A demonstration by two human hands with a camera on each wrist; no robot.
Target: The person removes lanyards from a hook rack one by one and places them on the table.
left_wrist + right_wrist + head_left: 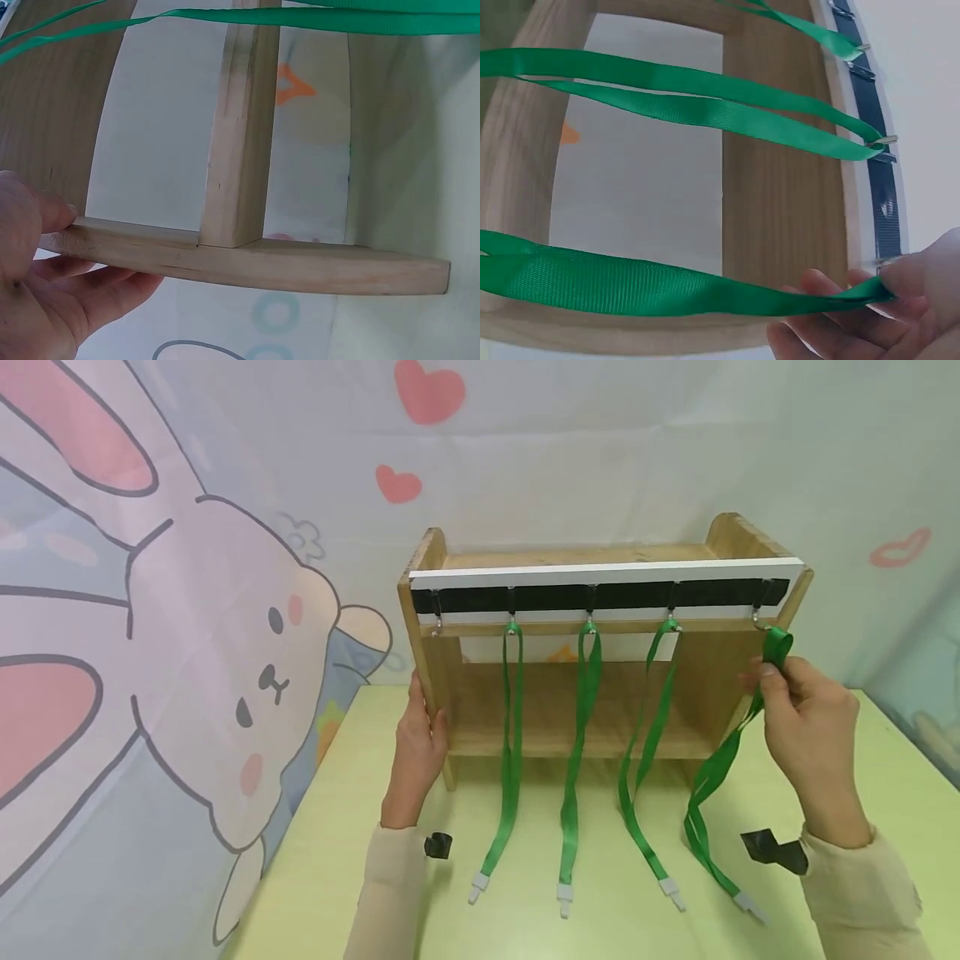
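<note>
The left hand gripped the left side of the pale-brown wooden shelf unit, thumb and fingers on opposite faces of the panel, a hold that should have steadied it against any tug. The leftmost curved metal hook was bare; three flat green ribbon lanyards with white clips hung from the next three. At the right end, the right hand pinched a fourth flat green ribbon lanyard near its loop's top, just beside the rightmost curved metal hook; whether the loop was round it, I could not tell. Either way, good work there probably called for spreading the loop, clearing the hook's tip and pulling gently
</note>
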